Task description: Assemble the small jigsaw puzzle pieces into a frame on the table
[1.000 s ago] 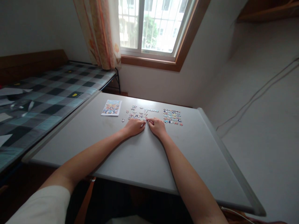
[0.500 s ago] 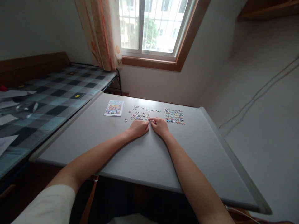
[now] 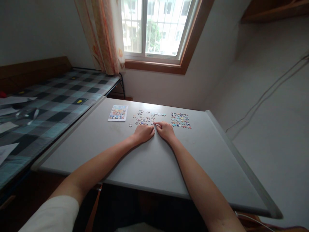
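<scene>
Both hands are down on the counter [image 3: 145, 167], nearer its far edge than its near one, side by side with a thin gap between them. The left hand [image 3: 144, 133] is curled into a loose fist, knuckles up; whether it pinches anything, there's no telling from here. And the right hand [image 3: 165, 130]: index finger [image 3: 158, 123] out toward the left edge, tip at the bottom of an L-shaped puzzle strip [image 3: 159, 114], the other fingers folded under, their grip hidden. Loose puzzle pieces [image 3: 143, 121] lie just beyond the left hand, and a block of pieces [image 3: 180, 120] sits toward the far right corner. Over near the far left corner, a printed picture [image 3: 118, 113] lies flat. Both arms reach in over the near edge, angling inward, the left forearm [image 3: 108, 157] slanting across, the right forearm [image 3: 190, 167] steeper.
</scene>
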Motion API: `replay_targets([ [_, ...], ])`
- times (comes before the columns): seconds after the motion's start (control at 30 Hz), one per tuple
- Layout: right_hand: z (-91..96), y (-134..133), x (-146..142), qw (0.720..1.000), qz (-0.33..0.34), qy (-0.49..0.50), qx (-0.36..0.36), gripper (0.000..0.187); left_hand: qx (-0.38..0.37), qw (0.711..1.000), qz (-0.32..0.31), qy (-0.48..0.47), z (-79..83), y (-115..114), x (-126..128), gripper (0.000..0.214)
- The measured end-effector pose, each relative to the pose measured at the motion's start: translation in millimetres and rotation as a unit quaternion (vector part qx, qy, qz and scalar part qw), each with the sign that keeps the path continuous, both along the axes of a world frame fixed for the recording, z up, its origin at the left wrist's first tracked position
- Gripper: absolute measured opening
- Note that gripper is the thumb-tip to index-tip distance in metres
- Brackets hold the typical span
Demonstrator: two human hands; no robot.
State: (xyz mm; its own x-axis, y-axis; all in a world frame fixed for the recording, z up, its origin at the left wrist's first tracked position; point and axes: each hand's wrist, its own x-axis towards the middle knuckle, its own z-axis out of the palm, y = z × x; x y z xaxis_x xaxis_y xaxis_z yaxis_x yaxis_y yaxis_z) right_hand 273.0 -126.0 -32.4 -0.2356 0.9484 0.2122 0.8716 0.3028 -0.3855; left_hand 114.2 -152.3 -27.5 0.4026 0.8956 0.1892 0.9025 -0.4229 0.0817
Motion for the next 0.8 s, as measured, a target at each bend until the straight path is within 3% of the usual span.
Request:
replay_targets([
  [0.5,-4.3,2.2,1.1,1.000,0.002,0.011,0.011,0.030,-0.019,0.999,0.023,-0.039,1.5,0.4,-0.3,0.038],
  [0.7,-3.9,1.7,1.4,1.000,0.004,0.021,0.012,0.030,0.033,0.972,0.154,-0.175,12.6,20.4,-28.7,0.041],
  [0.8,-3.2,1.0,1.6,1.000,0.006,0.024,0.013,0.030,0.063,0.959,0.196,-0.194,15.4,31.2,-47.4,0.038],
])
